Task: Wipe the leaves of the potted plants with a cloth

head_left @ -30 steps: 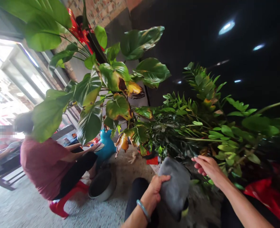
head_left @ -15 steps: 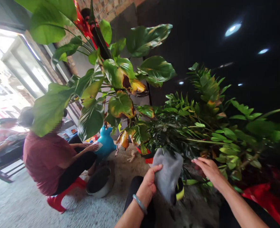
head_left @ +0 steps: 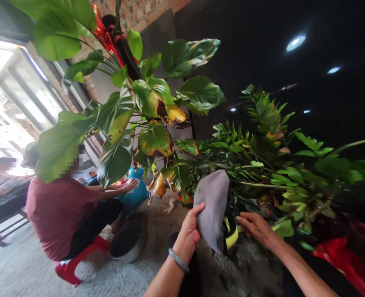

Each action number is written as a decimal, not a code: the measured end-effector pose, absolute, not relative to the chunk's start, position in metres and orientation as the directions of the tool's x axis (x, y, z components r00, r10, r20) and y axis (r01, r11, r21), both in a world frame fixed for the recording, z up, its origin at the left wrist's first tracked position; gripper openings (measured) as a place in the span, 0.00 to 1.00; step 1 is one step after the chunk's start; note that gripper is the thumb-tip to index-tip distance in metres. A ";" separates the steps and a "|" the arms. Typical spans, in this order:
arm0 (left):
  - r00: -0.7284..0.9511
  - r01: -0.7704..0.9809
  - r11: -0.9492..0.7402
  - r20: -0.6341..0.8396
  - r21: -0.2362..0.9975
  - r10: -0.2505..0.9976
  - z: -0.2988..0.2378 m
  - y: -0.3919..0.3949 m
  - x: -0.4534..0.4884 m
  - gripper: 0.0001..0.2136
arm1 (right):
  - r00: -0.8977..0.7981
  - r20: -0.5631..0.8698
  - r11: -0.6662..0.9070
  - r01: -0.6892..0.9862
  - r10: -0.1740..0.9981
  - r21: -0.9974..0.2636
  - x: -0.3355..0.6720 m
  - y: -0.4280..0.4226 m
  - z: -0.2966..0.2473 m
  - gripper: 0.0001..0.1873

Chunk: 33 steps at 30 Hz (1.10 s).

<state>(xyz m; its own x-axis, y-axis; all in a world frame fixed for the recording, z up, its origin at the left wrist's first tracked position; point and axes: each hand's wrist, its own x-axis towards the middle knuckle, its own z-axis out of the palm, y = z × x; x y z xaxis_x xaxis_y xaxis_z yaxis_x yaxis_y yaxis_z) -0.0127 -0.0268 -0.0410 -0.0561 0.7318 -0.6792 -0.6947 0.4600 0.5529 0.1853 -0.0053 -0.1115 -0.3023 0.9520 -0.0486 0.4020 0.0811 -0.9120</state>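
My left hand [head_left: 189, 227], with a pale bangle on the wrist, is closed on a grey cloth [head_left: 212, 206] held up against the lower leaves of a bushy small-leaved plant [head_left: 263, 165]. The cloth has a yellow-and-black edge at its lower right. My right hand [head_left: 254, 226] reaches in low beside the cloth, fingers stretched toward the plant's base; I cannot tell whether it grips a stem. A tall plant with big, partly yellowed leaves [head_left: 151, 119] rises just left of the cloth.
A person in a maroon shirt [head_left: 57, 212] sits on a red stool [head_left: 74, 268] at left, hands on a blue pot [head_left: 137, 192]. A grey basin [head_left: 127, 244] stands on the speckled floor. Red wrapping [head_left: 352, 255] lies at right. Another person sits at far left.
My left hand lifted the grey cloth higher onto the leaves. My right hand dropped lower and moved left, closer to the cloth. The view shifted slightly.
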 end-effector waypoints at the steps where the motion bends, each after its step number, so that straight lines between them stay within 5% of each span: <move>1: -0.049 -0.659 0.515 -0.714 0.549 0.699 -0.047 -0.030 -0.012 0.11 | -0.317 -0.049 0.087 0.402 0.947 -0.911 0.186 -0.005 -0.112 0.21; 9: -0.049 -0.757 0.308 -0.519 0.577 0.853 -0.018 -0.018 -0.014 0.10 | -0.302 -0.071 0.074 0.441 0.951 -0.895 0.191 -0.010 -0.107 0.20; 18: 0.015 -0.562 0.588 -0.703 0.582 0.711 -0.062 -0.032 -0.003 0.11 | -0.272 -0.110 0.018 0.428 0.956 -0.903 0.199 0.002 -0.122 0.20; 26: 0.034 -0.733 0.342 -0.470 0.589 0.882 -0.017 -0.028 -0.015 0.08 | -0.272 -0.084 0.041 0.423 0.959 -0.905 0.196 -0.009 -0.105 0.19; 33: 0.002 -0.618 0.597 -0.758 0.512 0.653 -0.057 -0.044 -0.001 0.13 | -0.258 -0.064 0.051 0.414 0.964 -0.909 0.201 0.000 -0.122 0.20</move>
<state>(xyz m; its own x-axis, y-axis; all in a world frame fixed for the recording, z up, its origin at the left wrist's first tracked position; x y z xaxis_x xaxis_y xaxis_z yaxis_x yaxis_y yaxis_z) -0.0007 -0.0439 -0.0575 0.0018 0.6525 -0.7577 -0.6176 0.5967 0.5124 0.2011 0.0005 -0.1222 -0.2584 0.9639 -0.0635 0.4140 0.0511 -0.9088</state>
